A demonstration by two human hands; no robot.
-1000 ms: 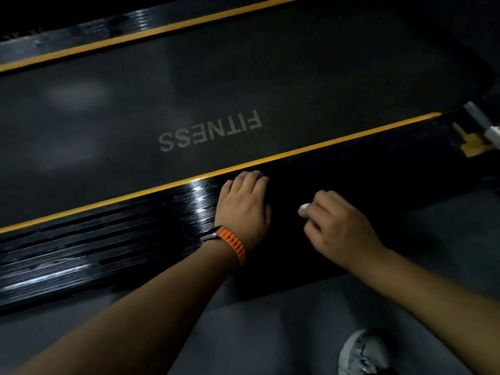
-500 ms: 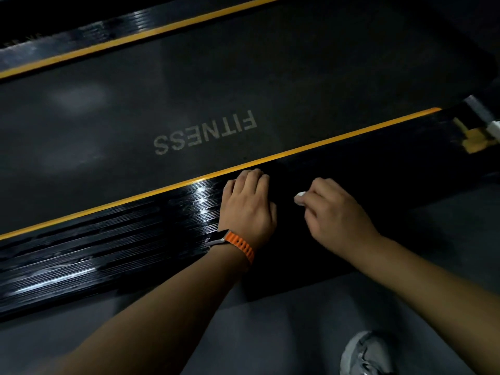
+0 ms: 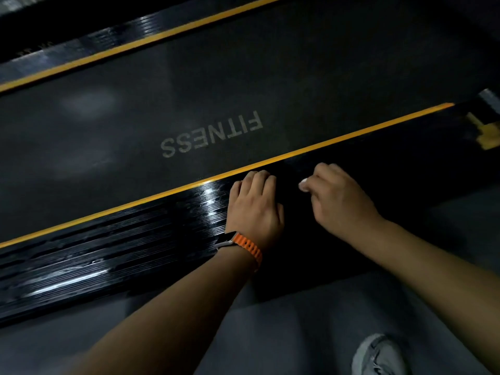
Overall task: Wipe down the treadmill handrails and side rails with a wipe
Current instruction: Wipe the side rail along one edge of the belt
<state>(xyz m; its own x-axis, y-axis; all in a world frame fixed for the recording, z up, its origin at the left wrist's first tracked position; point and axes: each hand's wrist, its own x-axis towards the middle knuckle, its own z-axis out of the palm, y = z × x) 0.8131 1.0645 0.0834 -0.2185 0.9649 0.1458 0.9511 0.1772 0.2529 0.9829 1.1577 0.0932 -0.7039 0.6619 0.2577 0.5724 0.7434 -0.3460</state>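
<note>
**Hand Positions at the Near Side Rail**

The left forearm reaches forward from the lower edge of the view. The left hand (image 3: 254, 209) lies palm down on the near side rail (image 3: 108, 253), a glossy black ribbed strip. Its fingers are extended and held together, with the tips just short of the yellow stripe (image 3: 162, 196) that borders the belt (image 3: 297, 77). This grip is open and holds nothing. An orange watch strap (image 3: 250, 247) sits on the left wrist.

The right forearm enters from the lower right. The right hand (image 3: 342, 203) sits just beside the left, over the same rail, knuckles up and fingers curled under. This grip is closed on the wipe (image 3: 303, 184). Only a small white edge of the wipe shows at the fingertips; whether it touches the rail cannot be told.

The belt carries the word FITNESS, which reads inverted. A far rail (image 3: 81, 47) runs beyond the belt. A grey shoe (image 3: 378, 355) rests on the floor (image 3: 270, 334) at the lower right.
</note>
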